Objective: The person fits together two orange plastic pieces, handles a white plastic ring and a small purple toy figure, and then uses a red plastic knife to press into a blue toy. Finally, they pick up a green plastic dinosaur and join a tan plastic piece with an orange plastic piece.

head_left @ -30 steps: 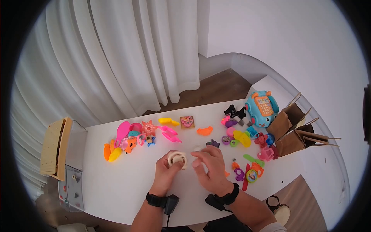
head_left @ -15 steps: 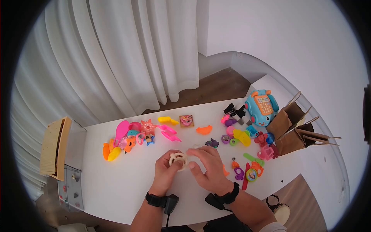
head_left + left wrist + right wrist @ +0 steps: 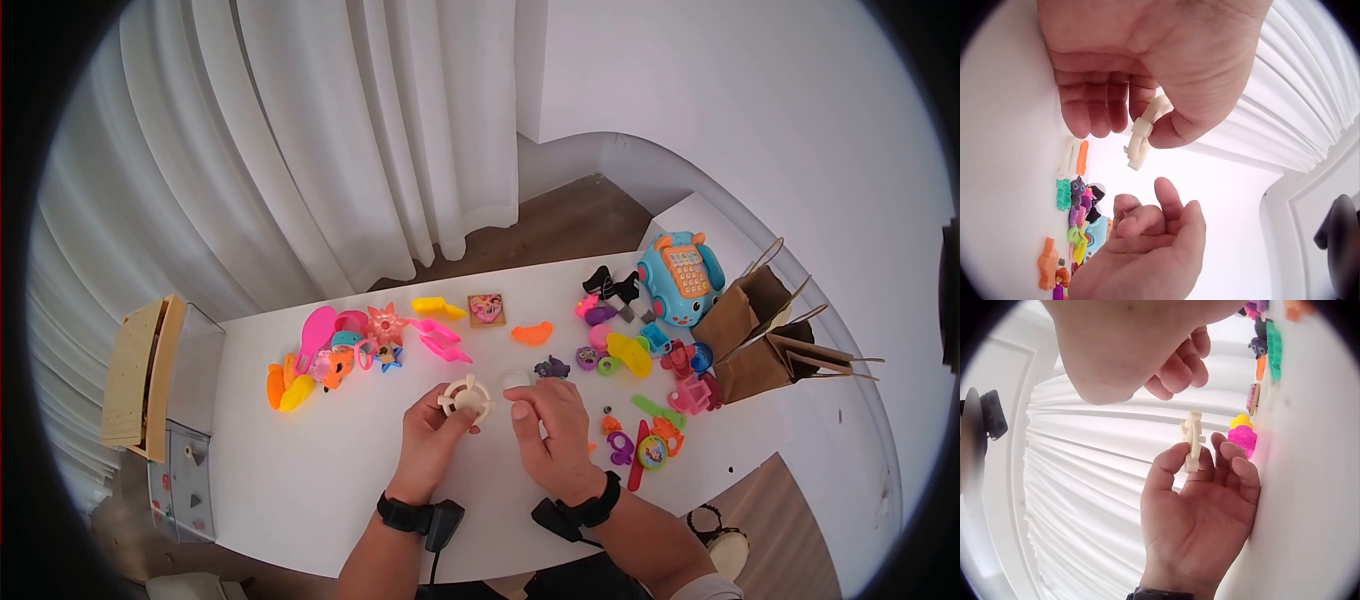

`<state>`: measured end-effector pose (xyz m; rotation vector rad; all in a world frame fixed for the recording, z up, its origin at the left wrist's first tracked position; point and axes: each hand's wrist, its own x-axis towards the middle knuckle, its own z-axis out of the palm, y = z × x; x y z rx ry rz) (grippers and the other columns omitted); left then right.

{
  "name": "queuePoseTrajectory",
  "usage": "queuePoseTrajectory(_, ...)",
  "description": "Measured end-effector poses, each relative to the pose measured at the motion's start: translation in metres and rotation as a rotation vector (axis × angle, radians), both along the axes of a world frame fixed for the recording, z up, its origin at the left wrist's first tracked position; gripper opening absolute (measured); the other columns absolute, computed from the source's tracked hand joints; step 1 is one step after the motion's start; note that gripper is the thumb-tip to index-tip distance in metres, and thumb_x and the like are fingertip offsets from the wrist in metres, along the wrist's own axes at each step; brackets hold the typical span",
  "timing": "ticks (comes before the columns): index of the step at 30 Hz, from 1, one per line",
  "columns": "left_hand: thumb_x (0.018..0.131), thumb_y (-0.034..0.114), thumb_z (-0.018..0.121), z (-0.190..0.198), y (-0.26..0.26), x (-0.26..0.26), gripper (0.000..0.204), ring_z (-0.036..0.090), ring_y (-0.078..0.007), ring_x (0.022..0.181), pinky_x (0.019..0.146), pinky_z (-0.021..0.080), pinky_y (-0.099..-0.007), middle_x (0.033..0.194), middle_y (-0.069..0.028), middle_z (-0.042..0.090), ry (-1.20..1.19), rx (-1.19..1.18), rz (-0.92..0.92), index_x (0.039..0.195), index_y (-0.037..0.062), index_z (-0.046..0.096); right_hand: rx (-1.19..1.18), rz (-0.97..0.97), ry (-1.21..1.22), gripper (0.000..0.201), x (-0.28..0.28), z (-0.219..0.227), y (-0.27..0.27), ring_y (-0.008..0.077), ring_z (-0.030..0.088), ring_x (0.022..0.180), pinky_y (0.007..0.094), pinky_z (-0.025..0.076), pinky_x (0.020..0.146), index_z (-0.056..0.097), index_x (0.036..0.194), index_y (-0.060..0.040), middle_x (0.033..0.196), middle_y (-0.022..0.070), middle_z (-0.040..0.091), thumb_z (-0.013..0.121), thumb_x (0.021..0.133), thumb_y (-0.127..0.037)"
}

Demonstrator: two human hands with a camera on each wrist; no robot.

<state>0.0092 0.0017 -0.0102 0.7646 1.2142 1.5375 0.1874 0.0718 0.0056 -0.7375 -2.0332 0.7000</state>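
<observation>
Half a second on, the right grip (image 3: 555, 440) has eased a little to the right, and the cream wheel-shaped piece (image 3: 466, 386) has tilted so its spoked face shows more fully. White curtains (image 3: 300, 150) hang beyond the far edge of the white counter (image 3: 300, 480), with brown paper bags (image 3: 770, 375) at its right end and a blue toy phone (image 3: 682, 280) at the far right. Over the near middle, the left grip (image 3: 428, 435) pinches the wheel-shaped piece between thumb and fingers — held off the surface — while the right grip is just to its right, released, fingers loosely bent. Beyond that are a purple figure (image 3: 552, 367) and a smaller pale round piece (image 3: 515, 380).
</observation>
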Motion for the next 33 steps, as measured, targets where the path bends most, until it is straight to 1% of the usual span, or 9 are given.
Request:
queuePoseTrajectory(5,0.099,0.006,0.065,0.000,0.000,0.001,0.025,0.066,-0.0115,0.093,0.083,0.057,-0.0288,0.108,-0.0056,0.072,-0.001,-0.005,-0.005,0.122,-0.0021,0.067,0.126,-0.055,0.167,0.021,-0.013,0.013,0.001,0.0316,0.061,0.094,0.0409,0.047,0.089,0.072,0.112,-0.0032,0.092,0.0106,0.067,0.067,0.099,-0.020)
queuePoseTrajectory(8,0.099,0.005,0.065,-0.007,0.000,-0.001,0.024,0.066,-0.0115,0.094,0.084,0.056,-0.0286,0.108,-0.0049,0.072,0.002,-0.006,-0.005,0.121,-0.0022,0.067,0.118,-0.085,0.121,0.022,-0.008,0.003,0.001,0.0307,0.062,0.091,0.0420,0.046,0.092,0.071,0.114,-0.0025,0.083,0.0087,0.067,0.069,0.095,-0.015)
queuePoseTrajectory(12,0.098,0.004,0.066,-0.005,0.000,-0.001,0.023,0.066,-0.0111,0.096,0.084,0.055,-0.0280,0.108,-0.0042,0.071,-0.022,-0.013,-0.019,0.120,-0.0024,0.067,0.042,-0.092,0.080,0.025,-0.003,0.003,0.003,0.0319,0.063,0.095,0.0436,0.046,0.095,0.071,0.116,-0.0026,0.088,0.0103,0.069,0.069,0.095,-0.016)
queuePoseTrajectory(14,0.098,0.004,0.064,-0.006,-0.001,-0.001,0.025,0.067,-0.0124,0.097,0.086,0.056,-0.0293,0.110,-0.0052,0.072,-0.003,-0.010,-0.021,0.123,-0.0022,0.066,0.109,-0.095,0.192,0.021,-0.011,0.013,0.001,0.0303,0.063,0.087,0.0434,0.046,0.093,0.072,0.112,-0.0029,0.078,0.0082,0.066,0.068,0.096,-0.016)
queuePoseTrajectory(20,0.098,0.005,0.062,-0.004,-0.001,-0.001,0.028,0.068,-0.0135,0.100,0.090,0.057,-0.0306,0.112,-0.0063,0.072,0.025,-0.013,-0.019,0.125,-0.0021,0.065,0.040,-0.047,0.074,0.027,0.001,-0.005,0.005,0.0299,0.063,0.094,0.0438,0.045,0.095,0.070,0.117,-0.0029,0.090,0.0093,0.070,0.070,0.095,-0.019)
queuePoseTrajectory(24,0.097,0.005,0.063,-0.005,0.000,0.000,0.028,0.067,-0.0132,0.100,0.089,0.057,-0.0313,0.112,-0.0058,0.072,0.025,0.004,-0.016,0.124,-0.0020,0.066,0.111,-0.069,0.166,0.022,-0.010,0.014,0.001,0.0302,0.062,0.087,0.0444,0.046,0.094,0.071,0.112,-0.0033,0.083,0.0087,0.067,0.068,0.096,-0.019)
queuePoseTrajectory(26,0.097,0.005,0.065,-0.005,-0.001,-0.002,0.026,0.067,-0.0123,0.097,0.087,0.057,-0.0298,0.110,-0.0052,0.072,0.049,-0.015,-0.022,0.122,-0.0023,0.066,0.094,-0.037,0.143,0.025,-0.010,0.015,-0.001,0.0314,0.060,0.100,0.0435,0.045,0.100,0.071,0.111,-0.0018,0.091,0.0100,0.068,0.063,0.102,-0.023)
queuePoseTrajectory(29,0.097,0.005,0.067,-0.001,-0.001,0.000,0.025,0.066,-0.0115,0.092,0.084,0.057,-0.0281,0.107,-0.0046,0.071,0.063,-0.034,-0.016,0.120,-0.0026,0.067,-0.009,-0.035,0.035,0.026,0.004,-0.003,0.003,0.0308,0.060,0.104,0.0433,0.045,0.101,0.071,0.112,-0.0019,0.094,0.0093,0.069,0.061,0.103,-0.024)
queuePoseTrajectory(33,0.096,0.006,0.067,-0.001,-0.001,0.001,0.028,0.066,-0.0120,0.090,0.081,0.056,-0.0281,0.106,-0.0049,0.071,0.044,-0.024,-0.007,0.123,-0.0026,0.067,0.045,-0.068,0.045,0.025,-0.003,0.008,0.001,0.0308,0.062,0.095,0.0438,0.045,0.101,0.072,0.110,-0.0026,0.089,0.0085,0.068,0.060,0.104,-0.024)
